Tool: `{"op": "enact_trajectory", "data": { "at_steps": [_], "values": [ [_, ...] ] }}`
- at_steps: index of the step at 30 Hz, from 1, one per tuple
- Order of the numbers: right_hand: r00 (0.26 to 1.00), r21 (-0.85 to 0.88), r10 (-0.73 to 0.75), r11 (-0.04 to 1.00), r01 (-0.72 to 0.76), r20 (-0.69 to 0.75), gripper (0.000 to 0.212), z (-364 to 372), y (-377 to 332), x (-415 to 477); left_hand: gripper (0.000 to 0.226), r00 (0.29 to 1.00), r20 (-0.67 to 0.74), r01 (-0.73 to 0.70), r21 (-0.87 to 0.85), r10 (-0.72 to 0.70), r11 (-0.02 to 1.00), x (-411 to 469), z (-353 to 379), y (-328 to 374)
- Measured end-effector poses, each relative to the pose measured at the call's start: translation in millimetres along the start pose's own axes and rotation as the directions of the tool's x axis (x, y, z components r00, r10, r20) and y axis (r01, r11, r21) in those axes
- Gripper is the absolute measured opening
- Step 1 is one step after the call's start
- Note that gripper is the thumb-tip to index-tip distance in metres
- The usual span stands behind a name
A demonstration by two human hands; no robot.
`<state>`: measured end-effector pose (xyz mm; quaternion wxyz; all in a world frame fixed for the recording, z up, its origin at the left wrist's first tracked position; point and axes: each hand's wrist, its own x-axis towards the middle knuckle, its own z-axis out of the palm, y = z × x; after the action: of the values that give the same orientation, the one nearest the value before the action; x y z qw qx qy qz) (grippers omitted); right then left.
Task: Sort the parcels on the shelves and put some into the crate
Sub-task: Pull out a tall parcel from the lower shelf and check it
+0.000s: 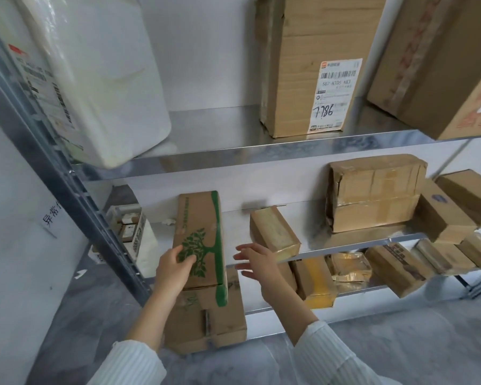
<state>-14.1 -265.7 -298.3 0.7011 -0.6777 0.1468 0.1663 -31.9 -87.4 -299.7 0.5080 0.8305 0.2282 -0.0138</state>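
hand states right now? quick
Left hand: grips the tree-print box at its left edge.
Right hand: open, fingers spread, holding nothing.

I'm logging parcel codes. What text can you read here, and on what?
"507-N705 A83": printed on the white label of the upright box.
"7186": handwritten on that label, second digit unsure.
"异常": paper sign on the left wall, rest unclear.
Too blurred to read: print on the white sack and on the tree-print box.
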Motion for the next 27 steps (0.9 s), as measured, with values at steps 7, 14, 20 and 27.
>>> {"op": "enact_trajectory", "data": {
  "at_steps": [7, 14, 20, 27],
  "values": [
    [0.997, -0.061, 0.042, 0.997, -0.038, 0.065, 0.023, 8, -4, 37, 0.067, 0.996, -0.054, -0.055, 0.194, 0.066, 0.979, 20, 19, 0],
    [0.992, -0.108, 0.085, 0.991, -0.075, 0.091, 0.023, 4, 5, 65, 0.12, 0.995, -0.085, 0.094, 0.53, -0.057, 0.843, 30, 59, 1],
    [0.976, -0.135, 0.185, 0.976, -0.169, 0.113, 0.025, 8, 25, 80, 0.126, 0.988, -0.073, 0.148, 0.66, -0.134, 0.737, 29, 68, 12],
    [0.968, -0.175, 0.22, 0.965, -0.198, 0.121, 0.023, 17, 34, 93, 0.116, 0.997, -0.058, 0.079, 0.748, -0.054, 0.658, 31, 63, 2]
  ]
}}
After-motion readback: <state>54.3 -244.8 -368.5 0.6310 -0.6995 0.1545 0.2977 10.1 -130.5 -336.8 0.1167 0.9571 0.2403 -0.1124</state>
